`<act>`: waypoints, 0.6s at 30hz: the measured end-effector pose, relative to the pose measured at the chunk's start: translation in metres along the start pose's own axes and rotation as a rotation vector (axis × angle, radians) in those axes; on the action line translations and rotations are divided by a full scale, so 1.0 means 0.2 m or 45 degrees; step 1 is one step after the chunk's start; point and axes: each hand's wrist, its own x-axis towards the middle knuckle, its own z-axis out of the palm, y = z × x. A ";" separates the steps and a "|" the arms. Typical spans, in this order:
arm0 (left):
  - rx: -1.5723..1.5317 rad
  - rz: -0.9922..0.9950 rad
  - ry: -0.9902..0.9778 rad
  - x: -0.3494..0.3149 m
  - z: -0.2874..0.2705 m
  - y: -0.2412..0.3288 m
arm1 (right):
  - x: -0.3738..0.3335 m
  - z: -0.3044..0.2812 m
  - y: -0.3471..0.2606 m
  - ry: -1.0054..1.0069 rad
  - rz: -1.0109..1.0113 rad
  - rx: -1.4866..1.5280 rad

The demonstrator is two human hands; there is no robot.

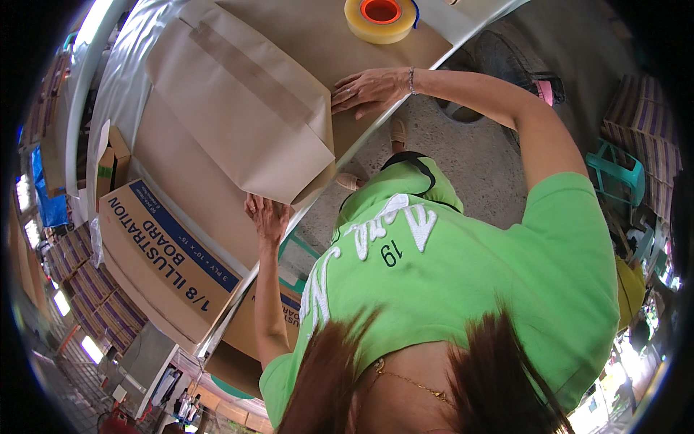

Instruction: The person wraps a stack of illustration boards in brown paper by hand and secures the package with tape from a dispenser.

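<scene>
A flat parcel of brown kraft paper (pixel 238 101), with a darker strip of brown tape along its upper side, lies on the table. At its near end, my left hand (pixel 268 217) has its fingers bent against the lower edge, partly hidden there. My right hand (pixel 371 92), wearing a ring and a bracelet, lies with fingers stretched out by the parcel's right edge. Its fingertips touch or nearly touch the paper. Beyond my right hand stands a large roll of clear tape (pixel 381 19) with an orange core.
A printed cardboard carton panel (pixel 170 257) lies at the table's left end, with a small open box (pixel 112 165) behind it. The table edge runs diagonally beside me. A green plastic stool (pixel 616 172) stands on the right, near stacked striped bundles (pixel 643 130).
</scene>
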 end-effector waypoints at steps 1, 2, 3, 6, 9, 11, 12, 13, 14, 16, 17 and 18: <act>0.010 0.011 0.014 -0.01 0.00 -0.01 | 0.00 0.00 0.00 -0.006 -0.011 -0.009; 0.010 0.032 0.013 -0.01 0.01 -0.02 | -0.01 -0.01 0.01 -0.013 -0.022 -0.018; 0.010 0.054 0.012 -0.01 0.00 -0.03 | -0.01 -0.02 0.01 -0.020 -0.031 -0.028; 0.056 0.064 -0.037 -0.01 0.01 -0.03 | -0.01 -0.05 0.02 -0.048 -0.078 -0.023; 0.098 0.047 -0.055 -0.01 0.02 -0.03 | 0.00 -0.03 0.03 -0.072 -0.053 -0.008; 0.121 0.062 -0.040 -0.02 0.03 -0.04 | -0.01 0.00 0.01 -0.044 0.007 -0.033; 0.135 0.086 -0.033 -0.02 0.03 -0.05 | -0.01 0.02 -0.01 -0.029 0.037 -0.044; 0.148 0.110 -0.027 -0.02 0.03 -0.06 | -0.01 0.05 -0.02 -0.004 0.090 -0.047; 0.165 0.133 -0.016 -0.02 0.03 -0.07 | -0.01 0.07 -0.04 0.020 0.142 -0.050; 0.198 0.168 -0.001 -0.04 0.04 -0.09 | 0.00 0.10 -0.09 0.082 0.233 -0.083; 0.159 0.107 -0.055 -0.05 0.05 -0.09 | 0.01 0.12 -0.13 0.121 0.274 -0.117; 0.110 0.057 -0.109 -0.02 0.04 -0.05 | 0.01 0.14 -0.16 0.154 0.328 -0.153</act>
